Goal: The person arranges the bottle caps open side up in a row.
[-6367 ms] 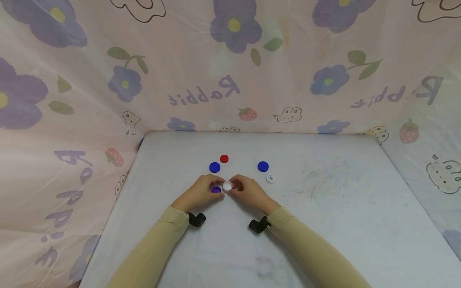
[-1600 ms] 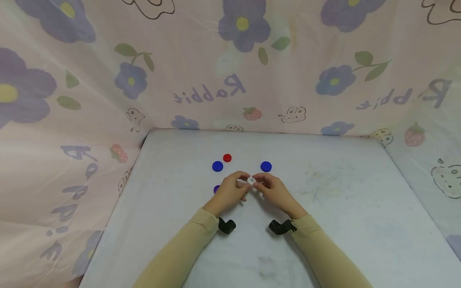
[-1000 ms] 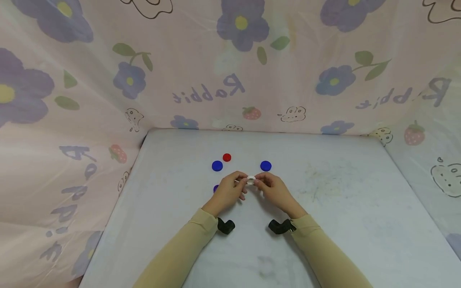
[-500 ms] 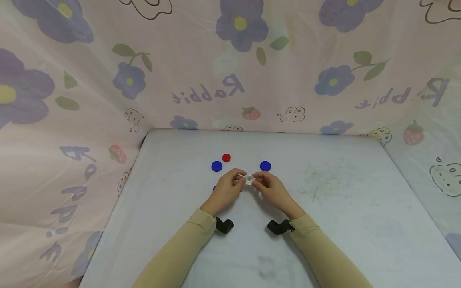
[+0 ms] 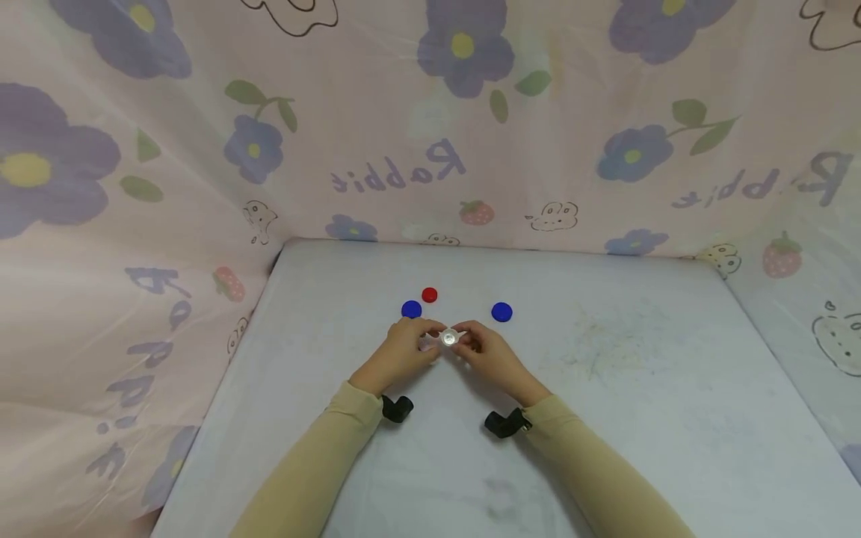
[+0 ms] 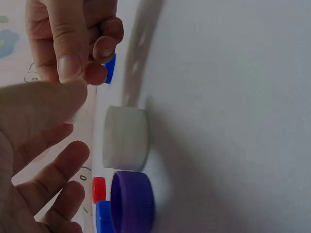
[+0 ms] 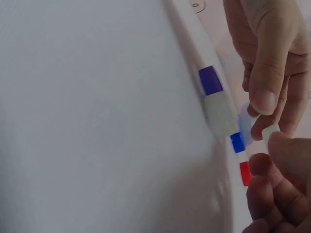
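Note:
In the head view my right hand pinches a small white bottle cap between thumb and fingertips, its round face turned up. My left hand is close beside it, fingers loosely bent, thumb and index fingertips apart at the cap's left side. Below the hands in the left wrist view, a larger white bottle cap and a purple ribbed bottle cap rest on the table side by side. The left hand hides the purple cap from the head view. Also in the right wrist view is the pinched cap.
Farther back on the white table lie a red cap, one blue cap just beyond the left hand and another blue cap to the right. A flower-printed cloth hangs behind.
The small white cap, first lying on the table at right, was picked up and turned between both hands. Both hands have since shifted left, and the left fingers have spread from the cap.

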The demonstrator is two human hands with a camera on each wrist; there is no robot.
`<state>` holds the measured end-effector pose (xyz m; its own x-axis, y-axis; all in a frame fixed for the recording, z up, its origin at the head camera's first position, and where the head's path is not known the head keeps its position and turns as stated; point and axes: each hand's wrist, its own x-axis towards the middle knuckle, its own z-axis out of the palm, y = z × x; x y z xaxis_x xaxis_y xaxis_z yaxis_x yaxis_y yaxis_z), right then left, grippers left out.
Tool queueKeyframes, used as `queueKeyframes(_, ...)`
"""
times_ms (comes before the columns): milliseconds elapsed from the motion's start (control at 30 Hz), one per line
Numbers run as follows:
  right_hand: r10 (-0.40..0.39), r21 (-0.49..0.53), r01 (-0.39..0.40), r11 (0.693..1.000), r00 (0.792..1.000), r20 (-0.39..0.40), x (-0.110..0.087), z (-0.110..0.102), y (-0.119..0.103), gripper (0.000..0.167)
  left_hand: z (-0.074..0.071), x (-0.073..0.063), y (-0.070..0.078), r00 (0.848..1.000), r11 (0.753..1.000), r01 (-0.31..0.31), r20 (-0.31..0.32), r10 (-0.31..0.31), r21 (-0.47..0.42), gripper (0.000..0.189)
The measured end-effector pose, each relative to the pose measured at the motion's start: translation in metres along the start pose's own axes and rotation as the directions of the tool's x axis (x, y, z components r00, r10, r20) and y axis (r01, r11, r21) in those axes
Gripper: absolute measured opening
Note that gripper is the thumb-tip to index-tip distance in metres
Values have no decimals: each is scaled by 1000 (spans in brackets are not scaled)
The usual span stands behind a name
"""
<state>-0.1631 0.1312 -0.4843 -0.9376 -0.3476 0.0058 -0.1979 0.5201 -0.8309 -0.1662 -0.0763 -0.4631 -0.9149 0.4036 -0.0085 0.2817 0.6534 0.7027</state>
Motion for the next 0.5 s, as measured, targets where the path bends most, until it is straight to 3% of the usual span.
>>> queueKeyframes(100, 20, -65, -20, 998, 1000, 9, 0, 3, 2, 28, 1, 0, -3, 1000, 993, -12, 20, 10, 113, 39)
queueKeyframes(200, 19, -118, -19, 993, 1000, 3, 0, 5, 4, 25, 3, 1, -5, 999, 987, -14, 45, 7, 157, 40)
queueKeyframes(500, 13, -184, -6, 983, 999, 35, -1, 4, 7, 21, 9, 2, -12, 993, 993, 25, 111, -38, 120, 39)
